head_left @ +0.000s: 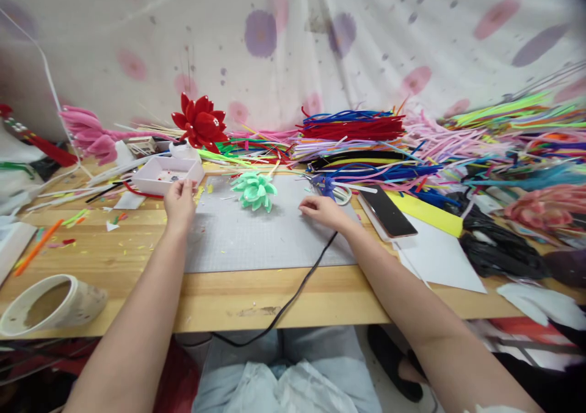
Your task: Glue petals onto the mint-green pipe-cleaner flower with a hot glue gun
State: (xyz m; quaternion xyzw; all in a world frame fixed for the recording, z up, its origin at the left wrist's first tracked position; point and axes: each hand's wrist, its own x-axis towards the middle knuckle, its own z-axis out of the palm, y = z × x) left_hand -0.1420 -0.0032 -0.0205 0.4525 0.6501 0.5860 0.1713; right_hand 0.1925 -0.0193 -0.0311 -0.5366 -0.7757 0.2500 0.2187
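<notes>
Where my left hand [179,202] is: fingers nearly closed by the white tray [150,184], hold unclear to me.
Right hand [324,210]: fingers loosely bent over the grey mat [238,242]; contents, I can't tell.
Mint flower [254,191]: on the mat, between my hands.
Red flower [200,122]: beyond the tray.

Spotted white curtain [297,53] behind wooden table [210,300]; pale floor [388,395].

Beside the gray mat [247,245], to its left, the white tray [149,185] holds bits [173,175] too small to name — whether the left hand [180,204] touches it is unclear. Over the mat, the right hand [323,211] hides its palm; the black cord [297,292] vanishes behind that wrist. Well right of the mat, a blurred pink flower [547,211] is cut off.
</notes>
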